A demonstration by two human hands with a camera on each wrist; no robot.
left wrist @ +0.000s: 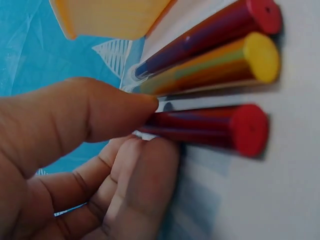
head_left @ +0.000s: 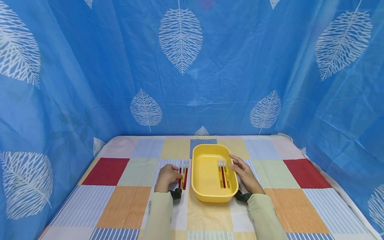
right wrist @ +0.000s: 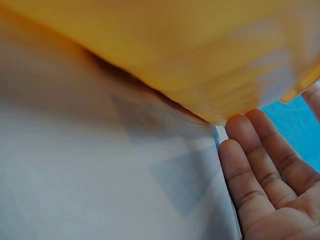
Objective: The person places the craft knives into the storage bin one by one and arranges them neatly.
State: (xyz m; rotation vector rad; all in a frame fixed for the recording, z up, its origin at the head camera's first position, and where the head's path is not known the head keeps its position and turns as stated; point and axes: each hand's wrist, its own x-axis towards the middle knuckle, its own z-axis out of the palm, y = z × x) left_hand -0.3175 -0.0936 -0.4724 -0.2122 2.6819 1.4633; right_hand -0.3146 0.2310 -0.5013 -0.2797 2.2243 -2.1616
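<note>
On the cloth left of the yellow tray (head_left: pixel 207 196), three slim pens with pale tips lie side by side. My left hand (head_left: pixel 168 176) pinches the leftmost one, a red pen (left wrist: pixel 210 127), between thumb and bent finger. Beside it lie a yellow pen (left wrist: pixel 215 65) and another red pen (left wrist: pixel 210 32), both apart from the fingers. My right hand (head_left: pixel 246 175) holds the tray's right side, thumb at the rim and fingertips (right wrist: pixel 240 130) against the outer wall. Inside the tray, a red pen (head_left: pixel 223 176) lies between two yellow pens (head_left: pixel 227 179).
A patchwork cloth (head_left: pixel 129 206) covers the table. Blue curtains (head_left: pixel 222 83) with white leaf prints hang at the back and both sides. The tray stands close to the right of the loose pens.
</note>
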